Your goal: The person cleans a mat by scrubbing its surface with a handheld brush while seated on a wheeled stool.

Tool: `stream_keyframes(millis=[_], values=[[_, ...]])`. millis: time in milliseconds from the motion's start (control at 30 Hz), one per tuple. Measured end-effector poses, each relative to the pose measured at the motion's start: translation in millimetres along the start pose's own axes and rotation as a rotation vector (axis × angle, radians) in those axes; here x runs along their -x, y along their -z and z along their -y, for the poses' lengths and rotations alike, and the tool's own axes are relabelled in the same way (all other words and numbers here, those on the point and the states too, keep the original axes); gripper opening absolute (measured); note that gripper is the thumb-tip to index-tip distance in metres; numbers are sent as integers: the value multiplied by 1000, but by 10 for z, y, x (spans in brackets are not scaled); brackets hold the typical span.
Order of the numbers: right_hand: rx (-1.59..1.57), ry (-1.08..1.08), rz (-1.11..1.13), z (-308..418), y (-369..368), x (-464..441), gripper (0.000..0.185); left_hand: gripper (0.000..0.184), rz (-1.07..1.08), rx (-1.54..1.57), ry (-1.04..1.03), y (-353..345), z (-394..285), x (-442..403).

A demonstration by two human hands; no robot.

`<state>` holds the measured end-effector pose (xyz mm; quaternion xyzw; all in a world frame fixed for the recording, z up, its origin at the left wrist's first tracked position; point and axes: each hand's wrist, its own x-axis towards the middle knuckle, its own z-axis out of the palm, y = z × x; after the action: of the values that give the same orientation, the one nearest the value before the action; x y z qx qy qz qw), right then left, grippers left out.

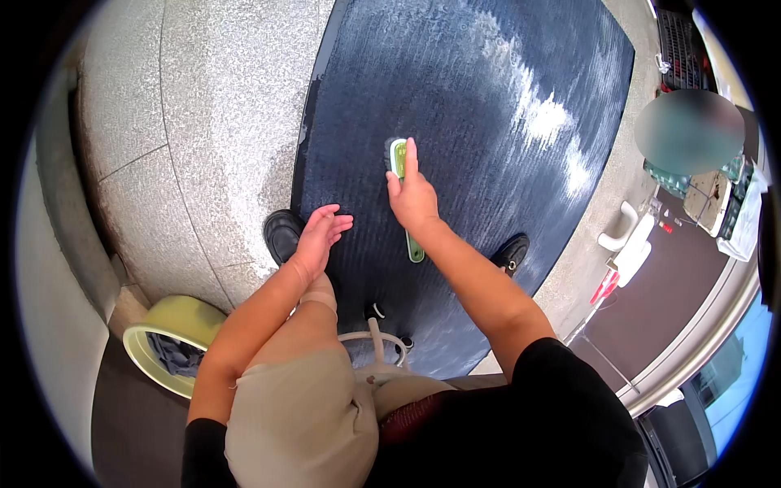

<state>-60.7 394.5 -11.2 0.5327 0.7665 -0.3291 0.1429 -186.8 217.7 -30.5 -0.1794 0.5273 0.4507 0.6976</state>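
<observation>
My right hand is wrapped round a green and white scrubbing brush, its index finger stretched along the back of the head. The handle's end sticks out below the palm, and dark bristles show at the left side of the head. Under the brush lies a large dark ribbed mat with whitish foam streaks towards its right side. My left hand hovers near my knee, beside the black shoe, fingers loosely apart and holding nothing.
A yellow-green basin with dark cloth inside stands at lower left. Pale speckled tiles border the mat's left side. Behind my legs is a light ring-shaped frame, perhaps a stool. Along the right are a white plastic item, a black crate and bags.
</observation>
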Motion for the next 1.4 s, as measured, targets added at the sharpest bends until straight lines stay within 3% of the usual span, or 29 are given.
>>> stream_keyframes(millis=[33,167,300,400,500,567,633,767,867,1033,1100,1167,1267,1367,1400], values=[[10,48,89,0,-73,205,79,28,14,6,-3,16,11,-1],[146,172,18,105,183,-352,76,27,19,3,-3,49,32,-22],[96,6,-160,625,627,-1285,70,27,4,-15,-16,41,22,-17],[16,41,-160,513,307,-883,73,22,-25,3,9,3,8,-7],[51,102,172,297,-56,24,79,17,11,27,-16,83,95,-74],[85,152,213,217,-129,159,79,16,18,36,-9,101,110,-75],[130,194,146,276,1,-156,77,14,25,48,-7,106,90,-75],[44,41,-127,742,415,-1168,71,15,20,65,-37,38,74,-35],[-22,15,-132,741,297,-964,72,15,4,34,-19,38,47,-21],[129,251,287,453,-108,133,80,13,30,79,-12,75,83,-74],[172,297,275,439,-74,-124,78,12,22,76,-8,78,83,-65],[154,343,96,645,84,-657,72,12,9,88,-20,64,74,-59],[70,134,-93,1178,462,-1459,67,12,19,82,-34,62,64,-61],[-45,111,-142,1182,346,-1366,70,12,13,67,-13,56,68,-51],[-24,138,-54,1095,268,-1169,71,12,0,69,-14,29,55,-47]])
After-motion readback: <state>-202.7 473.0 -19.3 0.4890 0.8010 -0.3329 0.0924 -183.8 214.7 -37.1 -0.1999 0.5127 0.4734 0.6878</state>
